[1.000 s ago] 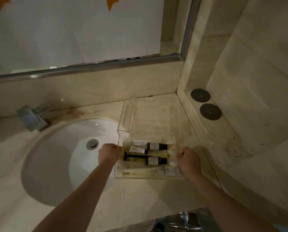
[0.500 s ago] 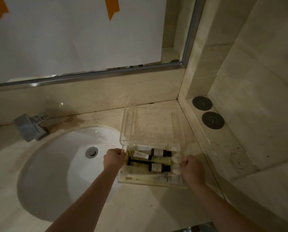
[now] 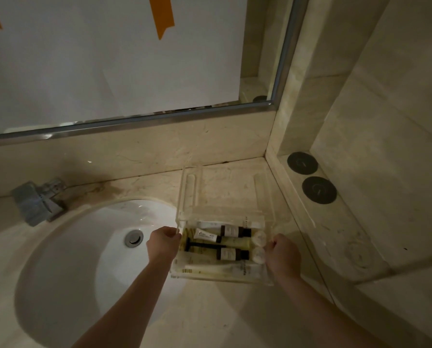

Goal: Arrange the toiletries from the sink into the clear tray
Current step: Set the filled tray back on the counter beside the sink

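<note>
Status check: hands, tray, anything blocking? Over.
Left hand and right hand grip opposite ends of the clear tray. Toiletries packed inside; sink basin shows none. Counter behind tray clear.

Clear tray (image 3: 225, 278), dark brown btls w/ pale labels (image 3: 231, 254), pale yellow tube (image 3: 235, 243), white sink (image 3: 84, 247), beige marbled tabletop (image 3: 222, 317), orange tape (image 3: 162, 15), black discs (image 3: 319, 189)

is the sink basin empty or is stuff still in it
Empty: the white sink basin shows only its drain. The toiletries lie in the clear tray.
</note>
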The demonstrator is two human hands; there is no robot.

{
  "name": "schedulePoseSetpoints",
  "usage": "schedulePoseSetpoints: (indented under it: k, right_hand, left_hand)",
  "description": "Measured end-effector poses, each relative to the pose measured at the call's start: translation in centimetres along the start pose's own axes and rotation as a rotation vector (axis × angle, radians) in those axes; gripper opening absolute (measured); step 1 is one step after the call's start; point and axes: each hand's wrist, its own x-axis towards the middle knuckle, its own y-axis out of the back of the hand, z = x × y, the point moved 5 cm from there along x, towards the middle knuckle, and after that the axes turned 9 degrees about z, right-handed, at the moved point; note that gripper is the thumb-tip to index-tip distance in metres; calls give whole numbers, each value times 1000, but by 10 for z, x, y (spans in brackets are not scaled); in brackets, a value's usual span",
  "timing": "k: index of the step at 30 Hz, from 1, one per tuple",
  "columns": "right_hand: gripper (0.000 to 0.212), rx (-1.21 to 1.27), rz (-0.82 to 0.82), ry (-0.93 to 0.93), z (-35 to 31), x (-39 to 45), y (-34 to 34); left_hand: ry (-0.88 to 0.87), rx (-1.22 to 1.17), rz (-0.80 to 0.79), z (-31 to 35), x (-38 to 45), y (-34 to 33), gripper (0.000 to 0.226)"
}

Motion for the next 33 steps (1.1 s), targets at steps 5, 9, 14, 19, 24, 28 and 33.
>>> schedulePoseSetpoints:
  k: [5,9,14,19,24,28,33]
  right_hand:
    - [30,37,33,-9,-3,5,0]
    - [26,66,33,5,-1,4,-2]
    - [29,-48,-79,57,5,-9,-11]
    - [28,-58,-79,19,3,-7,-10]
    - [46,51,-58,-61,-9,-7,-9]
    - [75,135,-55,-47,-21,-5,-6]
    - [78,32,-17,121,-34,-4,-4]
  left_hand:
    - [-7,-46,25,7,-2,0,8]
    - [10,16,14,3,-8,2,25]
    - [147,91,-161,-16,-7,-5,52]
    - [81,162,-246,-8,-14,-8,67]
    - [35,320,-261,3,-27,-17,80]
    - [74,228,-254,5,-30,-27,91]
    - [109,214,-228,9,-29,-33,89]
